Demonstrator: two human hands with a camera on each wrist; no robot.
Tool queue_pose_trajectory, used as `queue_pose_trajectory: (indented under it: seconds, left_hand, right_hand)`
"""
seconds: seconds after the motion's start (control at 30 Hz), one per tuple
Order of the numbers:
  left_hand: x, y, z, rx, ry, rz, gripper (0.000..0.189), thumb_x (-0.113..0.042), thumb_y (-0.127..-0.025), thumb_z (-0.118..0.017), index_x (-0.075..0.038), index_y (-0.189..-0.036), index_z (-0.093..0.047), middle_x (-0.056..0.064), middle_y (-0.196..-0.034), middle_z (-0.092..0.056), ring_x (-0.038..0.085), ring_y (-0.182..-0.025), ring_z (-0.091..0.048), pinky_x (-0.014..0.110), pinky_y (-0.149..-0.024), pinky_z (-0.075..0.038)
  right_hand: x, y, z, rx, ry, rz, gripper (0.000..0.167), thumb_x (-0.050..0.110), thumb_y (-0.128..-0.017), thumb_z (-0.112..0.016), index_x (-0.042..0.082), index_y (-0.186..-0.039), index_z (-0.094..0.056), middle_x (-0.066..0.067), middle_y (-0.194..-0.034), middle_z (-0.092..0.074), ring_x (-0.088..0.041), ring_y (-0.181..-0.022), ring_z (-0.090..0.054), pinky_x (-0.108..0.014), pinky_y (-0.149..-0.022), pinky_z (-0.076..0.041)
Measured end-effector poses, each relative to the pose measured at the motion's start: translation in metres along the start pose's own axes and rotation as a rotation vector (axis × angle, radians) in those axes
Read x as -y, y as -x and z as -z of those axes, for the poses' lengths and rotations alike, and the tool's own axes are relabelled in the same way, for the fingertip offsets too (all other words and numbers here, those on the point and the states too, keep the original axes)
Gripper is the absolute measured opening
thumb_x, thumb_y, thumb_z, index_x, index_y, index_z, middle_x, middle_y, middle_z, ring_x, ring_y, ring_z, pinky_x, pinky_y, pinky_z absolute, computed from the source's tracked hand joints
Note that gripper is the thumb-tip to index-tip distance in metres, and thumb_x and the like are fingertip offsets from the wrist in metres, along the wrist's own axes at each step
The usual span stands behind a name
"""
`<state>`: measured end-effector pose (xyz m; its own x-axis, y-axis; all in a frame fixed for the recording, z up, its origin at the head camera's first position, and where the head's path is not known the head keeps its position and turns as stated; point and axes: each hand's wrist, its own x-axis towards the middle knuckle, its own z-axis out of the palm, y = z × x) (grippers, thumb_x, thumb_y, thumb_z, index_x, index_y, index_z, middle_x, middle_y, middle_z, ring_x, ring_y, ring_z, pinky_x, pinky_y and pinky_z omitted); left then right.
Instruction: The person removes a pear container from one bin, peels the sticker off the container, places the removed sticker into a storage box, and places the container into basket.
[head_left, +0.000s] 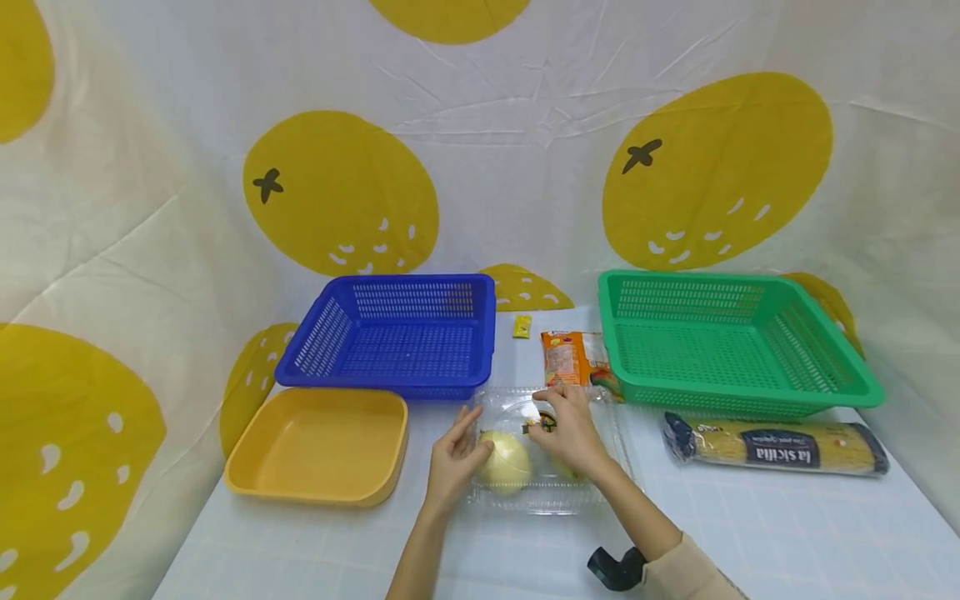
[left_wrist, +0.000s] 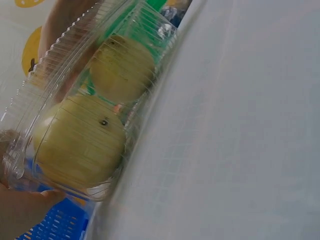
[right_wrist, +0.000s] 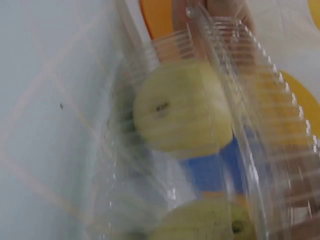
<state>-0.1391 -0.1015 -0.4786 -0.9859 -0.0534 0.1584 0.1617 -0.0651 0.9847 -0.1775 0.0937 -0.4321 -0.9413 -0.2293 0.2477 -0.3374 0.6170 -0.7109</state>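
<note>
**Both hands on the clear fruit box at table centre**

The clear clamshell box (head_left: pixel 543 450) with its yellow-green fruits (head_left: pixel 506 458) lies mid-table. The left hand (head_left: pixel 457 457) cups its 9 o'clock edge, fingers curled against it. The right hand (head_left: pixel 572 429) rests on the lid, fingertips pinching at 12 o'clock. Yellow tray (head_left: pixel 318 446) sits at 9, blue basket (head_left: pixel 393 333) at 11, green basket (head_left: pixel 731 342) at 2, spaghetti pack (head_left: pixel 776 446) at 3. Bare tabletop shows at 6.

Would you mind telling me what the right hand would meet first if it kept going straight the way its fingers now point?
Probably the orange snack packet, lying just past the clear clamshell box that the right hand rests on. Depth is unclear, so the green basket beside it might be grazed.
</note>
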Motion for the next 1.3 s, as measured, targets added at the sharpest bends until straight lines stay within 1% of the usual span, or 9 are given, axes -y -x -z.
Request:
queue_pose_trajectory:
  seconds: [0.13, 0.23, 0.43, 0.57, 0.7, 0.83, 1.07, 1.2, 1.3]
  left_hand:
    - [-0.0004, 0.0003, -0.0006, -0.001, -0.001, -0.003, 0.05, 0.0, -0.081, -0.066, 0.002, -0.13, -0.053, 0.025, -0.149, -0.026, 0.037, -0.139, -0.02, 0.038, -0.107, -0.028]
    - [-0.0006, 0.0007, -0.0007, -0.005, -0.003, 0.001, 0.05, 0.0, -0.081, -0.065, 0.001, -0.13, -0.053, 0.025, -0.149, -0.027, 0.037, -0.139, -0.021, 0.038, -0.107, -0.028]
    - [0.0009, 0.0006, -0.0011, -0.001, 0.002, 0.006, 0.05, -0.001, -0.081, -0.066, 0.001, -0.13, -0.053, 0.025, -0.149, -0.026, 0.037, -0.139, -0.021, 0.038, -0.107, -0.028]
    - [0.0013, 0.0007, -0.0014, -0.004, 0.006, 0.003, 0.05, 0.0, -0.082, -0.065, 0.001, -0.13, -0.053, 0.025, -0.149, -0.026, 0.037, -0.139, -0.02, 0.038, -0.107, -0.028]
    - [0.0006, 0.0014, -0.0013, -0.002, 0.005, 0.007, 0.05, 0.0, -0.082, -0.065, 0.001, -0.131, -0.053, 0.025, -0.15, -0.025, 0.037, -0.139, -0.021, 0.037, -0.107, -0.028]
    - [-0.001, 0.0008, -0.0006, 0.002, 0.003, 0.001, 0.051, 0.0, -0.082, -0.065, 0.001, -0.131, -0.052, 0.025, -0.149, -0.025, 0.037, -0.139, -0.021, 0.036, -0.107, -0.028]
    - [-0.0026, 0.0007, 0.0003, -0.002, 0.004, -0.003, 0.05, 0.0, -0.081, -0.065, 0.002, -0.129, -0.053, 0.025, -0.149, -0.026, 0.036, -0.14, -0.019, 0.035, -0.107, -0.027]
    - [-0.0011, 0.0009, -0.0006, -0.006, 0.008, -0.008, 0.049, 0.0, -0.081, -0.064, 0.003, -0.129, -0.053, 0.026, -0.148, -0.027, 0.036, -0.14, -0.019, 0.035, -0.107, -0.028]
    - [0.0008, 0.0021, -0.0021, 0.001, 0.016, 0.002, 0.049, 0.001, -0.081, -0.064, 0.003, -0.129, -0.053, 0.026, -0.149, -0.025, 0.037, -0.139, -0.019, 0.035, -0.107, -0.028]
  right_hand:
    - [-0.002, 0.0016, 0.0021, -0.025, -0.009, 0.015, 0.043, 0.01, -0.07, -0.075, -0.002, -0.11, -0.064, -0.015, -0.11, -0.053, -0.034, -0.11, -0.042, -0.054, -0.091, -0.04]
    - [-0.0015, 0.0012, 0.0015, -0.014, -0.001, 0.005, 0.048, 0.019, -0.069, -0.08, -0.002, -0.109, -0.064, -0.016, -0.11, -0.052, -0.035, -0.11, -0.041, -0.055, -0.093, -0.038]
    - [-0.0006, -0.0006, -0.0002, -0.012, 0.0, -0.05, 0.043, 0.015, -0.071, -0.074, 0.0, -0.11, -0.062, -0.017, -0.111, -0.051, -0.035, -0.11, -0.039, -0.053, -0.091, -0.038]
    - [-0.0016, -0.0002, 0.0006, -0.014, 0.008, -0.046, 0.043, 0.017, -0.071, -0.076, 0.001, -0.109, -0.062, -0.016, -0.11, -0.051, -0.034, -0.11, -0.039, -0.055, -0.093, -0.038]
    - [-0.0025, 0.0019, -0.0011, -0.042, 0.033, -0.003, 0.051, 0.027, -0.066, -0.082, 0.0, -0.105, -0.062, -0.015, -0.105, -0.051, -0.034, -0.105, -0.041, -0.054, -0.086, -0.041]
    - [-0.0017, 0.0012, -0.0027, -0.07, 0.011, 0.016, 0.05, 0.022, -0.064, -0.081, -0.002, -0.104, -0.062, -0.017, -0.104, -0.051, -0.036, -0.103, -0.041, -0.055, -0.084, -0.041]
    - [0.0009, -0.0025, -0.0036, -0.017, 0.021, -0.033, 0.049, 0.015, -0.065, -0.08, -0.001, -0.107, -0.061, -0.019, -0.109, -0.05, -0.036, -0.107, -0.039, -0.055, -0.092, -0.038]
    - [0.0, -0.0017, -0.0025, -0.029, 0.021, -0.03, 0.044, 0.012, -0.068, -0.075, -0.001, -0.107, -0.061, -0.019, -0.106, -0.05, -0.035, -0.105, -0.039, -0.05, -0.087, -0.04]
    - [-0.0036, 0.0025, -0.001, -0.048, 0.017, -0.033, 0.042, 0.013, -0.07, -0.076, -0.001, -0.106, -0.062, -0.017, -0.105, -0.051, -0.033, -0.104, -0.04, -0.047, -0.084, -0.041]
